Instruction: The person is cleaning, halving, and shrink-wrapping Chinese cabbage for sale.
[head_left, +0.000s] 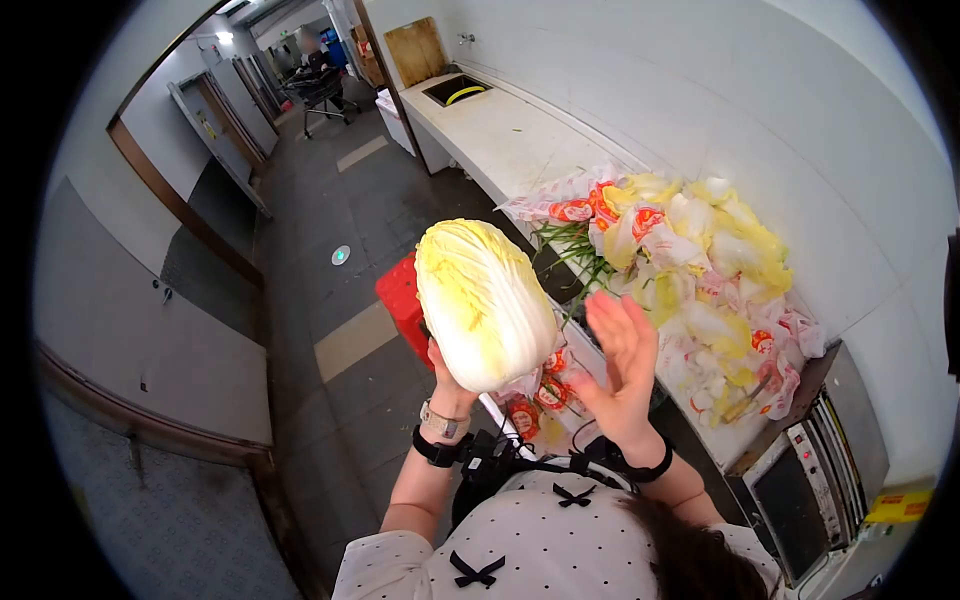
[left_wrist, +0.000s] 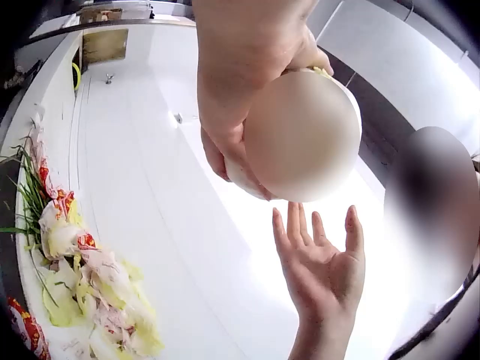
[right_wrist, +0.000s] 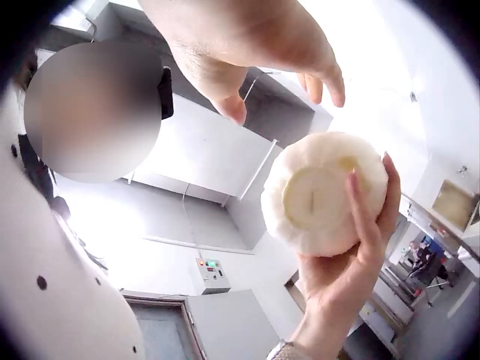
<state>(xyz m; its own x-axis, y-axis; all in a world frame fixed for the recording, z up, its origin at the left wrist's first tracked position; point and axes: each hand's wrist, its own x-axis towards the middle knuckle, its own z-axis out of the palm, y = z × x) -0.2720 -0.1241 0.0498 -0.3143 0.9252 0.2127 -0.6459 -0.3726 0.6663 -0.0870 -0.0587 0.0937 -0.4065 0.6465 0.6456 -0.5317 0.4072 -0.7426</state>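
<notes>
A napa cabbage (head_left: pixel 487 300), pale yellow at the top and white at the base, is held up in front of the chest. My left hand (head_left: pixel 452 378) grips it low on its side, partly hidden behind it in the head view. In the right wrist view the cut root end of the cabbage (right_wrist: pixel 319 196) shows, with fingers of the left hand (right_wrist: pixel 352 262) spread along it. My right hand (head_left: pixel 622 370) is held apart from the cabbage on the right, its fingers extended and nothing in it. The left wrist view shows that right hand (left_wrist: pixel 321 274) palm up.
Loose cabbage leaves (head_left: pixel 690 240) and red-printed plastic bags lie heaped on the white counter (head_left: pixel 530 150) along the wall. Green stalks (head_left: pixel 580 250) poke out over its edge. A red crate (head_left: pixel 403 300) stands behind the cabbage. At front right is a machine with buttons (head_left: pixel 815 470).
</notes>
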